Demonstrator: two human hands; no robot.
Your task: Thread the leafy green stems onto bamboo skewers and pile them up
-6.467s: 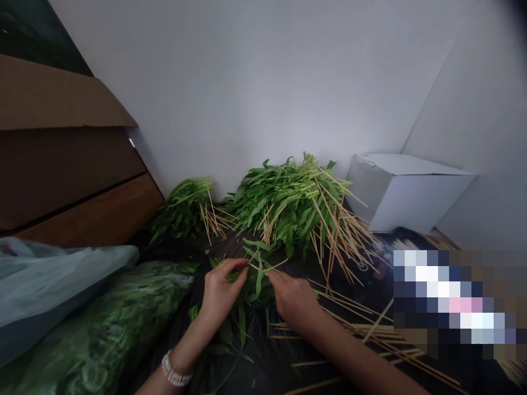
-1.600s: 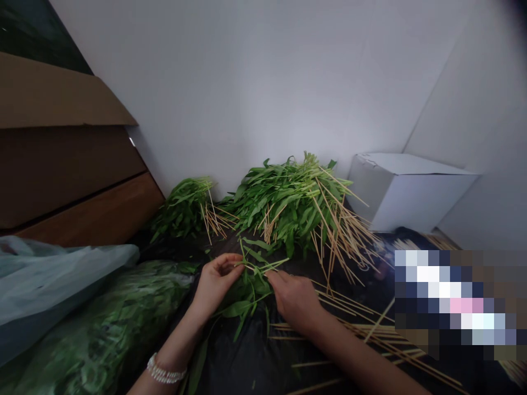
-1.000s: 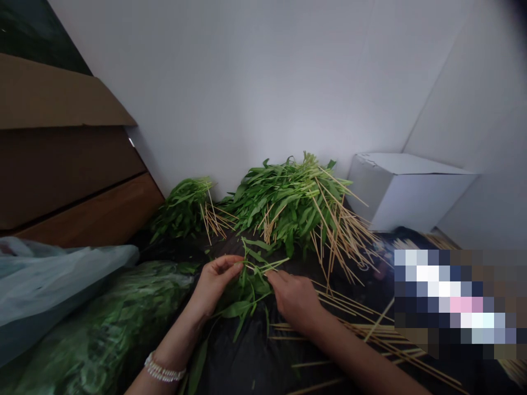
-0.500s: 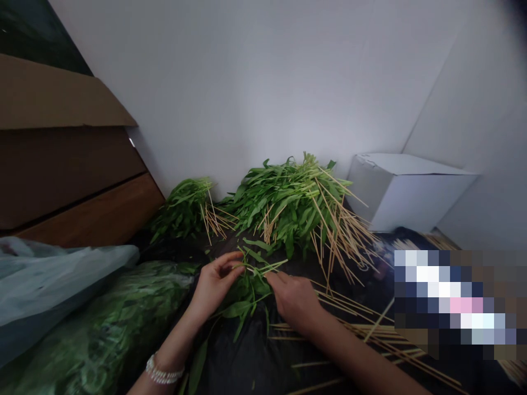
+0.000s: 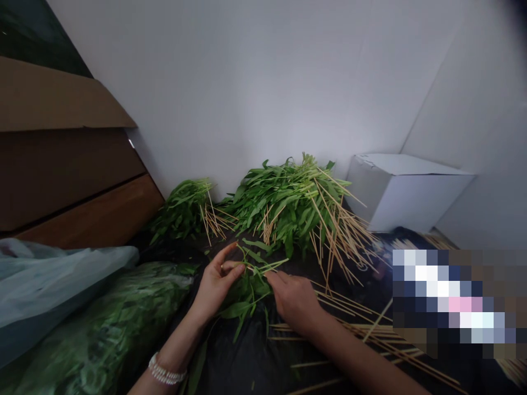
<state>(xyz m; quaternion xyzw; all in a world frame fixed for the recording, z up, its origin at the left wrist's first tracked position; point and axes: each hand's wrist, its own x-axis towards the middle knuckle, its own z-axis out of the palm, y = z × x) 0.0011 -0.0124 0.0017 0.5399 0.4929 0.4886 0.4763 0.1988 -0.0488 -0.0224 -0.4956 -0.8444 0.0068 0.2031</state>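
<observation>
My left hand (image 5: 222,280) pinches stems of a small bunch of water spinach (image 5: 249,293) between thumb and fingers, its index finger raised. Close by on the right, my right hand (image 5: 294,299) is closed round a thin bamboo skewer, most of it hidden by the fingers. Its visible end reaches the stems by my left thumb. Pale cut stem ends (image 5: 275,265) point to the right between the hands. Below them the leaves hang over black plastic sheeting (image 5: 234,362).
Piles of skewered greens (image 5: 280,200) lie along the wall, a smaller pile (image 5: 183,206) to their left. Loose skewers (image 5: 370,332) lie at right. A bag of greens (image 5: 111,323), a cardboard box (image 5: 61,170) and a white box (image 5: 424,200) stand around.
My left index finger has lifted and straightened away from the stems. The right hand and the bunch have barely moved.
</observation>
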